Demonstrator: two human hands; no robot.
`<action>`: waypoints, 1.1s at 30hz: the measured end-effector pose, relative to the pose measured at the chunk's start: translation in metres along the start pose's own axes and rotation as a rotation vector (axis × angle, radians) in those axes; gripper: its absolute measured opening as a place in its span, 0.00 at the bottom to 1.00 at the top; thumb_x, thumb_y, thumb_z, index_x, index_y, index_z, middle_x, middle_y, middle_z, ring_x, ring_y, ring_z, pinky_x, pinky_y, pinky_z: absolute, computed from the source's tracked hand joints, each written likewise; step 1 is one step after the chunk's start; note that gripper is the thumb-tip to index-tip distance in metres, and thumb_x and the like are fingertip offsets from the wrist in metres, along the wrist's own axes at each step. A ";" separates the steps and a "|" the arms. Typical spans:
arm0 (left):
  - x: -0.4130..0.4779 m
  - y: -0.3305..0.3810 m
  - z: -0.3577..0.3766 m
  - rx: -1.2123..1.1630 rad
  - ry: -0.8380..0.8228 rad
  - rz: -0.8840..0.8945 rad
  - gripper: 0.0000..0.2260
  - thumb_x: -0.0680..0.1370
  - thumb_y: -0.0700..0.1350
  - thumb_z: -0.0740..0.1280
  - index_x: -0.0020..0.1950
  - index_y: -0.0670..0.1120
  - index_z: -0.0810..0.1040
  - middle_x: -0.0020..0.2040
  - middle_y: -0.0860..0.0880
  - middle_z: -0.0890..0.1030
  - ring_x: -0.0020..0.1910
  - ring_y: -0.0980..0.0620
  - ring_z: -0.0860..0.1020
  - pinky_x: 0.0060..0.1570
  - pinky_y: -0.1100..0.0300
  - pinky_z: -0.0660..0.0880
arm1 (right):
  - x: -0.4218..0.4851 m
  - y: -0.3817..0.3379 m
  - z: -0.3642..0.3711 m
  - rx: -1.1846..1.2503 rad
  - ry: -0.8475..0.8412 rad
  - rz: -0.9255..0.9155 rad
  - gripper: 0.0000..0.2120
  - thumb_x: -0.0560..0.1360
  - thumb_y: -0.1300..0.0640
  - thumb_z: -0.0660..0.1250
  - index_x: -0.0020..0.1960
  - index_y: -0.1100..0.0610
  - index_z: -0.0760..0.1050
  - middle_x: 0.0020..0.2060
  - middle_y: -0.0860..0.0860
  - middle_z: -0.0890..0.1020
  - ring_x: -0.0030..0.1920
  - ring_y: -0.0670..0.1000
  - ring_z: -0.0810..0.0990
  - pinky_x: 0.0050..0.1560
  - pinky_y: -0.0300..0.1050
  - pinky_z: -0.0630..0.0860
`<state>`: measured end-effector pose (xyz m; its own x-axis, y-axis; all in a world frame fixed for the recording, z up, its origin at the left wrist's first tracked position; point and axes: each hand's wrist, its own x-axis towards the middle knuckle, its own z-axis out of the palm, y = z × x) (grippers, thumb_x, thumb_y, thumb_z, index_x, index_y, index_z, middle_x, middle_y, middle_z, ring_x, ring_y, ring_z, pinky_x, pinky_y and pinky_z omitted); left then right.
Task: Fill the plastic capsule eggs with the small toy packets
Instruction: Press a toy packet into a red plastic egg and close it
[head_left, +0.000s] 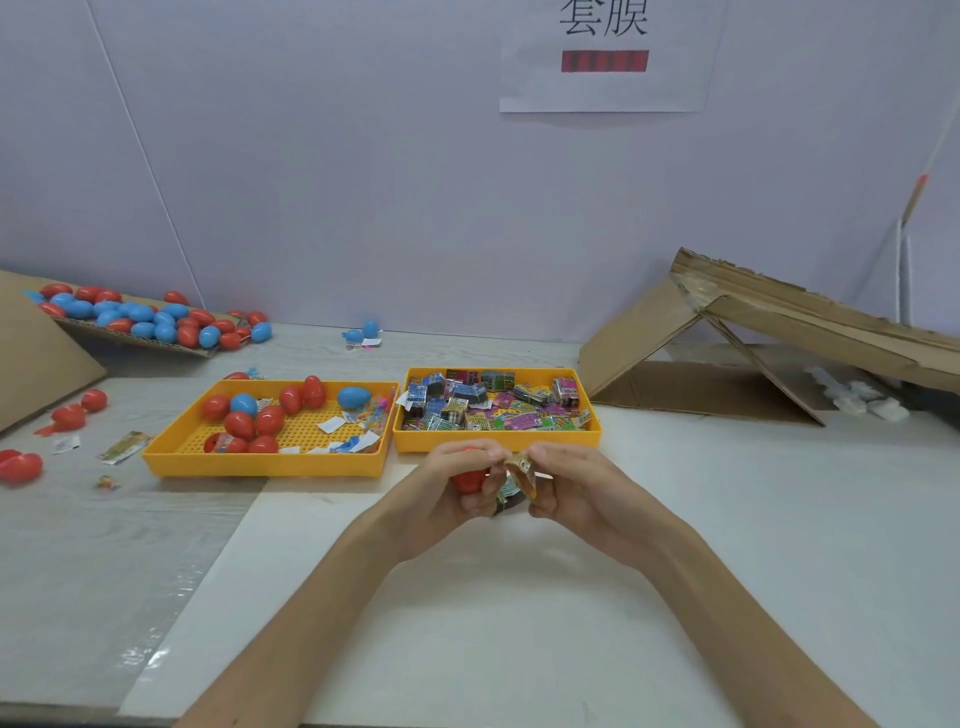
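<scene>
**Both hands hold a red egg and a toy packet together**

The left hand (441, 491) has its fingers curled round a red capsule egg (467, 480), held above the worktop (519, 623). The right hand (576, 496) pinches a small toy packet (522, 474) between thumb and fingers. The packet sits between the two hands, just beside the egg, and seems to touch it. The fingers hide whether the egg is open or closed.

Just beyond the hands stand two yellow trays, side by side. The left tray (265, 467), beyond and to the left of the left hand, holds red and blue eggs (241, 423) and some scraps of paper. The right tray (498, 441), straight beyond the hands, is full of colourful packets (493, 410).

Far to the left of the left hand, a tilted cardboard sheet (31, 358) carries a pile of red and blue eggs (140, 317). A few loose red eggs (70, 415) and one flat packet (123, 447) lie on the worktop nearer on that side. Far to the right of the right hand a folded cardboard box (727, 338) lies flattened. On the wall beyond hangs a paper sign (605, 78).
</scene>
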<state>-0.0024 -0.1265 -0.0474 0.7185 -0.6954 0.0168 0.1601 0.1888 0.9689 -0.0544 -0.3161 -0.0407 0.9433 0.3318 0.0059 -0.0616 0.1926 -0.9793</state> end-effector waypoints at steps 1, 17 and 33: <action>0.000 0.000 0.000 -0.006 -0.015 -0.006 0.07 0.78 0.46 0.67 0.42 0.44 0.76 0.35 0.48 0.69 0.30 0.53 0.61 0.33 0.62 0.61 | 0.000 0.000 -0.001 0.008 0.014 -0.010 0.11 0.78 0.51 0.67 0.48 0.57 0.83 0.42 0.50 0.82 0.38 0.48 0.72 0.41 0.40 0.70; 0.005 -0.001 -0.008 -0.209 0.167 0.104 0.08 0.77 0.41 0.71 0.54 0.42 0.78 0.45 0.49 0.79 0.40 0.54 0.75 0.39 0.61 0.72 | 0.004 -0.003 -0.012 0.060 0.308 -0.130 0.11 0.71 0.56 0.73 0.53 0.50 0.86 0.44 0.49 0.84 0.33 0.49 0.74 0.38 0.41 0.73; 0.005 -0.003 -0.003 0.011 0.185 0.169 0.17 0.80 0.53 0.64 0.59 0.39 0.73 0.39 0.42 0.80 0.35 0.49 0.76 0.37 0.61 0.77 | 0.002 -0.005 -0.005 -0.013 0.308 -0.144 0.10 0.71 0.55 0.72 0.50 0.52 0.87 0.44 0.52 0.83 0.35 0.51 0.79 0.36 0.42 0.73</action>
<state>0.0021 -0.1285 -0.0511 0.8465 -0.5152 0.1341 0.0206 0.2834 0.9588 -0.0503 -0.3207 -0.0372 0.9964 0.0066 0.0851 0.0819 0.2051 -0.9753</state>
